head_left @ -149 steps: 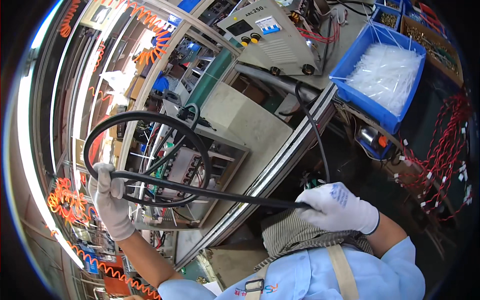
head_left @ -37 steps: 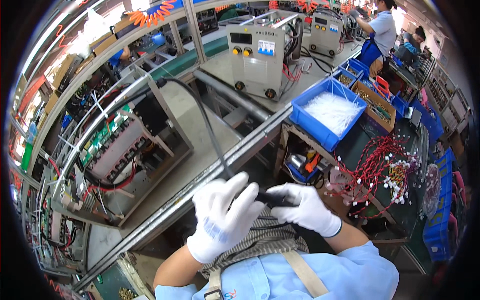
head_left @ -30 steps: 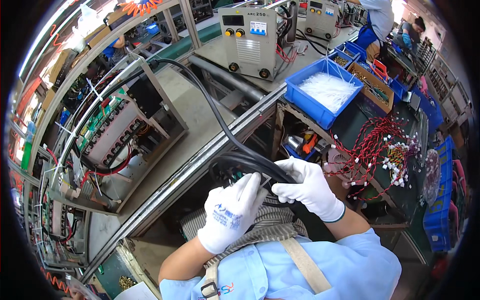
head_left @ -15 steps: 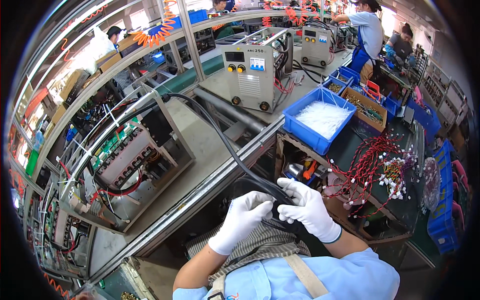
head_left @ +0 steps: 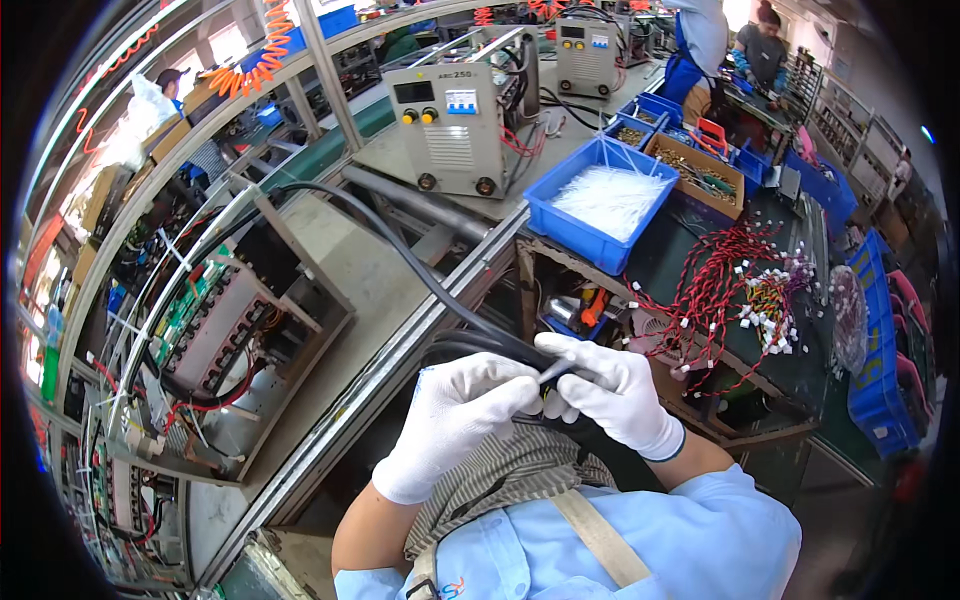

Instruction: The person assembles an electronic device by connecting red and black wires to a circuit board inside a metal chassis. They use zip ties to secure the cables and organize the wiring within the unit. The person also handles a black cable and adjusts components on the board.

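Both my hands wear white gloves and meet in front of my striped apron (head_left: pixel 475 485). A thick black cable (head_left: pixel 415 268) runs from the open machine frame (head_left: pixel 298 318) on the left across the bench edge into a loose coil at my hands. My left hand (head_left: pixel 460 405) pinches the cable between thumb and fingers, close to the other hand. My right hand (head_left: pixel 622 398) closes around the cable from the right side. A short shiny dark stretch shows between the fingertips, with a small yellow bit below. The cable's end cannot be made out clearly.
A blue bin (head_left: pixel 572 228) of white cable ties stands right of the bench edge, beside a cardboard box (head_left: pixel 742 182) of metal parts. Red wire bundles (head_left: pixel 715 290) lie on the dark table. A grey welding machine (head_left: pixel 450 150) stands ahead. Other people work further back.
The view has turned slightly, shifting the surroundings left and up. My hands still grip the cable; the fingers have changed position, and more of the black coil shows behind my left hand.
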`<action>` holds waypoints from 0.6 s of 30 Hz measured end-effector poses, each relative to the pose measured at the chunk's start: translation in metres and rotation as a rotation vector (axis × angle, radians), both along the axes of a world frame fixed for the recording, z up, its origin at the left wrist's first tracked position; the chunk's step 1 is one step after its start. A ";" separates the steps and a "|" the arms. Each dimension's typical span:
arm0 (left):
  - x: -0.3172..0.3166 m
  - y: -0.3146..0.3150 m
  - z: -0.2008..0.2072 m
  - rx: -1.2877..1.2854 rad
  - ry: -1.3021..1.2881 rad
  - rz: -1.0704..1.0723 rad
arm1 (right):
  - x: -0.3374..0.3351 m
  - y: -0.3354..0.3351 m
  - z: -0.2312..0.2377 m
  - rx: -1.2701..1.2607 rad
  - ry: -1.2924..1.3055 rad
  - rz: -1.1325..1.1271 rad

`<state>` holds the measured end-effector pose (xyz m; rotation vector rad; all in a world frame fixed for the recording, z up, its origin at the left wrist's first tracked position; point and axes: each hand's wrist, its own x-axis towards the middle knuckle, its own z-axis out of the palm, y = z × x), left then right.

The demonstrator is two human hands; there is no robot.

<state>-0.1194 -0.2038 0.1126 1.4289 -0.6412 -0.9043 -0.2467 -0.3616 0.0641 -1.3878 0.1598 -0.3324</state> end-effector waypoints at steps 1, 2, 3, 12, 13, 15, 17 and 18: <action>-0.001 -0.005 0.000 0.000 -0.016 0.011 | -0.001 -0.001 0.001 0.022 0.024 0.008; -0.002 -0.009 0.000 0.002 -0.036 0.020 | -0.001 -0.003 0.000 0.049 0.018 0.006; -0.003 -0.013 0.000 0.004 -0.055 0.030 | 0.000 -0.005 -0.001 0.076 0.012 0.005; 0.007 -0.023 -0.014 -0.007 -0.092 -0.026 | 0.005 -0.015 -0.009 0.147 0.030 0.025; 0.008 -0.023 -0.014 -0.006 -0.070 -0.024 | 0.005 -0.015 -0.008 0.141 0.031 0.020; 0.006 -0.024 -0.013 -0.010 -0.032 -0.012 | 0.006 -0.013 -0.005 0.121 0.038 0.013; 0.006 -0.023 -0.014 -0.018 0.013 -0.018 | 0.009 -0.014 -0.012 0.078 0.001 -0.042; 0.007 -0.022 -0.017 -0.023 0.039 -0.031 | 0.010 -0.014 -0.015 0.056 -0.019 -0.070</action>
